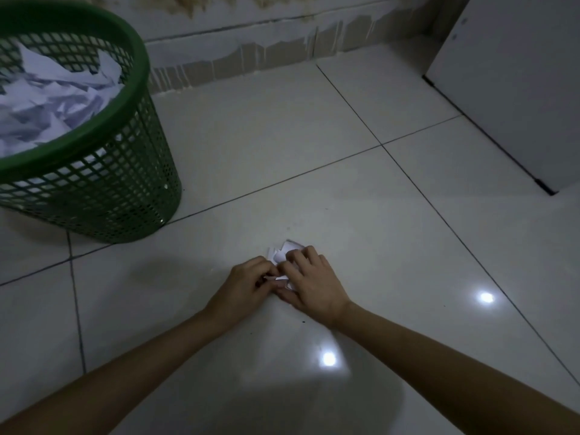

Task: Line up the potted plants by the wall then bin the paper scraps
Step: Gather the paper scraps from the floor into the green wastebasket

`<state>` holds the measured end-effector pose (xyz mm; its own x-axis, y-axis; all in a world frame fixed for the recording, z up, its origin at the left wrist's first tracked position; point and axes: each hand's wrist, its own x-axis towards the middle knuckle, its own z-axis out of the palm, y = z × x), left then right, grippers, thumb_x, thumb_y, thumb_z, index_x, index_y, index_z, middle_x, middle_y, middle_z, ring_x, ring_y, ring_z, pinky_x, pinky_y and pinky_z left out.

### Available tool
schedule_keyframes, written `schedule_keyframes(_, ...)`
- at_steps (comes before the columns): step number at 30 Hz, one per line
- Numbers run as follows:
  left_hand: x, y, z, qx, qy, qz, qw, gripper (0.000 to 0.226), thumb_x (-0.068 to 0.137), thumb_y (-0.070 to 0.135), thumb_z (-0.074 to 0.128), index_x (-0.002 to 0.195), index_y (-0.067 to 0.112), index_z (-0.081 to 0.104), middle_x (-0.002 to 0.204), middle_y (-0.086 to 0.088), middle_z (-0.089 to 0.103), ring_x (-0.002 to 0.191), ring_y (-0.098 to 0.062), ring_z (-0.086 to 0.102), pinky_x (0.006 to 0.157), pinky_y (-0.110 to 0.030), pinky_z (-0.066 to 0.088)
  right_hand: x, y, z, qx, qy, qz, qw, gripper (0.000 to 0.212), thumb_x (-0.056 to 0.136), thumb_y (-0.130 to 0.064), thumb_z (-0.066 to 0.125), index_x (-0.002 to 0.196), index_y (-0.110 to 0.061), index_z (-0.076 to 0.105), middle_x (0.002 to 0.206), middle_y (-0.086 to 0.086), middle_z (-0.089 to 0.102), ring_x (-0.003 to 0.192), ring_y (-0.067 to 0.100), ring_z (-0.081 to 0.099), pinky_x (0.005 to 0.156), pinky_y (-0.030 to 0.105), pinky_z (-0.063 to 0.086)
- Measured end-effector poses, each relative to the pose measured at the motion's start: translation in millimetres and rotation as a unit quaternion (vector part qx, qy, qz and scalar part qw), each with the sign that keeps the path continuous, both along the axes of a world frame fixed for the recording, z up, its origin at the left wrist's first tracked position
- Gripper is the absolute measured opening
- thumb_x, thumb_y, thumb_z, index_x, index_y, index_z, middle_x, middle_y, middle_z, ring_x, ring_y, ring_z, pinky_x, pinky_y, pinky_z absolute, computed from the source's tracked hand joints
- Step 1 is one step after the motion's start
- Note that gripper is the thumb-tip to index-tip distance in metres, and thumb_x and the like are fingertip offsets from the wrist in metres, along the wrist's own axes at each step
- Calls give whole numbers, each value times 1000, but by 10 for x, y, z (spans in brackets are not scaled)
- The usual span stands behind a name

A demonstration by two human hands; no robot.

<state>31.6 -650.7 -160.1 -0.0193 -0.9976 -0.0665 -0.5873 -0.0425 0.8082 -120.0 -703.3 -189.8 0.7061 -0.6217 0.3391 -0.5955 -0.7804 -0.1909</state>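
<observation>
Both hands are down on the white tiled floor (pixel 282 152), left hand (pixel 243 285) pinching and right hand (pixel 309 282) curled over small white paper scraps (pixel 284 251). Green mesh plastic bin (pixel 103 183) sits far left, open tile between.

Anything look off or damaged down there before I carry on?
Only the wall: its surface is peeling in patches above the skirting. The green basket stands upright with paper inside. Both hands, left hand and right hand, gather the paper scraps on the floor.
</observation>
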Motion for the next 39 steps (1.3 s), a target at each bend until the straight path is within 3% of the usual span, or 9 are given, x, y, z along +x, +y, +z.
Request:
schedule_keyframes(7,-16,-15,-3,-20,-14,15,1000,31,75,28,63,82,-1,71,96,3,47,90,1,49,78,6,32,23,33,-17,-13,28,-41,999,37,82,-52,40,104,-24,52,126,21,58,120,34,37,80,40,53)
schedule_keyframes(10,-19,-15,-7,-21,-24,24,999,10,79,9,69,82,-1,70,98,1,51,87,-7,55,77,5,35,10,15,-10,-16,47,-34,998,31,83,-50,39,100,-26,46,121,11,65,111,28,54,77,29,50)
schedule_keyframes(14,-64,-20,-8,-12,5,51,999,10,77,1,69,74,9,62,79,4,55,81,-6,56,72,-15,46,33,0,-24,-26,16,-10,999,24,85,-40,43,94,-18,47,101,4,68,88,20,42,66,30,30)
schedule_keyframes(20,-72,-69,5,72,83,156,982,34,77,0,68,70,23,44,72,10,59,67,3,60,59,-3,43,64,-2,-14,2,-4,16,1000,21,85,-33,45,97,-16,45,88,4,64,79,20,43,52,27,47)
schedule_keyframes(23,-81,-82,36,70,79,162,981,34,78,5,70,71,25,43,70,9,57,69,-4,58,59,-6,43,76,-16,-17,39,-6,-5,999,40,86,-36,45,116,-10,49,89,9,63,80,23,48,59,30,52)
schedule_keyframes(28,-142,-51,57,54,57,140,987,34,81,6,67,71,26,41,69,6,58,65,0,56,56,-5,42,66,6,0,12,19,-60,998,46,86,-46,40,108,-10,59,105,22,63,104,30,39,81,45,54)
schedule_keyframes(31,-139,-62,63,54,44,137,988,30,81,7,68,75,23,43,68,5,55,63,-7,55,56,-7,41,72,-22,-17,45,42,-63,996,49,85,-49,39,102,-12,64,131,28,53,130,44,34,98,53,34)
schedule_keyframes(35,-134,-99,79,67,31,153,985,31,79,13,71,91,14,42,81,-1,53,74,-17,53,71,-31,47,65,-22,21,43,64,-52,996,49,81,-46,39,101,-10,65,119,14,65,113,34,60,92,42,50)
schedule_keyframes(39,-139,-82,108,65,18,157,985,30,80,16,70,92,13,43,82,-4,56,75,-20,54,72,-34,48,75,-16,28,9,29,-49,998,32,81,-43,41,94,-18,55,95,0,66,87,17,40,67,29,43)
